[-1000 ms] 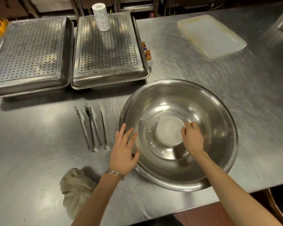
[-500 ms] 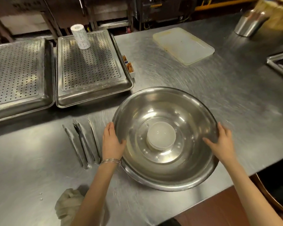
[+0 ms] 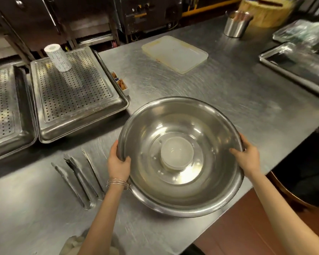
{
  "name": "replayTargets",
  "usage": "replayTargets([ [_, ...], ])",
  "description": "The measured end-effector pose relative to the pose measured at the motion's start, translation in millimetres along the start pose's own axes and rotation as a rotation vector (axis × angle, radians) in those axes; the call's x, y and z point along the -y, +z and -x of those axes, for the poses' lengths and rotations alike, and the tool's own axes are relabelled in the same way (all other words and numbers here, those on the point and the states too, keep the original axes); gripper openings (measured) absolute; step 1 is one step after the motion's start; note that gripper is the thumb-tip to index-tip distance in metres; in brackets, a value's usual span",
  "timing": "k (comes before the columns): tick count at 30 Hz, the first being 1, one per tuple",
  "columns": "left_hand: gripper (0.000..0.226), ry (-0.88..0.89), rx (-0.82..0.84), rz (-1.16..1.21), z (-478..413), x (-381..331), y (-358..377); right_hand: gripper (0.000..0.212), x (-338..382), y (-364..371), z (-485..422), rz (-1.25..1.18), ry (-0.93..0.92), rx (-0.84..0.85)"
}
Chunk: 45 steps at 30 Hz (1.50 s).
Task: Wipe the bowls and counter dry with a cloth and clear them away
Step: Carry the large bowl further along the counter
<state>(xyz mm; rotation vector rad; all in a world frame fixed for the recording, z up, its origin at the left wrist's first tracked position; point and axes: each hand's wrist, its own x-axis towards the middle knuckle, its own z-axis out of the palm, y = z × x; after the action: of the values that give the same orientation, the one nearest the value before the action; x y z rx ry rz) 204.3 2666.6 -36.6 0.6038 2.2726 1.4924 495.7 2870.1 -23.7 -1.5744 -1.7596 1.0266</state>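
I hold the big bowl (image 3: 180, 155) by its rim with both hands. My left hand (image 3: 118, 162) grips the left edge, thumb hooked over the rim and the fingers (image 3: 114, 148) curled round the outside, clamped on the steel. My right hand (image 3: 247, 157) grips the right edge the same way, thumb inside, fingers closed on the rim. The bowl sits over the near edge of the desk (image 3: 228, 92), tilted a little toward me; I cannot tell whether its base touches the desk. Inside it, at the bottom, a smaller steel bowl (image 3: 197, 173) is nested, and in that sits a stack of small white bowls (image 3: 177, 153). The cloth (image 3: 72, 244) lies crumpled on the desk at the near edge, partly hidden under my left forearm. Tongs (image 3: 77, 179) lie just left of my left hand. Farther left are two perforated trays (image 3: 72, 92), one with a paper roll (image 3: 58, 57) standing on it. A plastic lid (image 3: 175, 54) lies well beyond the bowl.
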Motion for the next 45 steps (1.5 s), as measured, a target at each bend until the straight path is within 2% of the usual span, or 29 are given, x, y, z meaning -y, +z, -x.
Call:
replayTargets([
  [5, 0.066, 0.123, 0.078, 0.054, -6.8, -28.2, 32.9, 0.064, 2.9, -52.8, 8.2, -0.004, 0.03, -0.133],
  [11, 0.067, 0.088, 0.156, 0.056, 12.1, -50.2, 94.1, 0.067, -30.0, -113.1, -2.7, 0.039, 0.076, -0.21],
  [19, 0.064, 0.096, 0.124, 0.06, 46.8, -83.0, 198.3, 0.068, -88.5, -197.4, -65.8, 0.001, 0.071, -0.186],
  [28, 0.064, 0.079, 0.037, 0.069, 74.4, -135.6, 313.9, 0.07, -115.6, -288.8, -167.3, 0.036, 0.035, -0.115],
  [32, 0.063, 0.057, 0.022, 0.063, 66.5, -153.3, 353.9, 0.068, -117.8, -308.4, -212.8, 0.12, -0.012, -0.101],
  [45, 0.066, 0.045, -0.022, 0.053, -22.1, -211.1, 467.4, 0.064, -110.3, -312.4, -389.5, 0.137, -0.033, -0.08],
])
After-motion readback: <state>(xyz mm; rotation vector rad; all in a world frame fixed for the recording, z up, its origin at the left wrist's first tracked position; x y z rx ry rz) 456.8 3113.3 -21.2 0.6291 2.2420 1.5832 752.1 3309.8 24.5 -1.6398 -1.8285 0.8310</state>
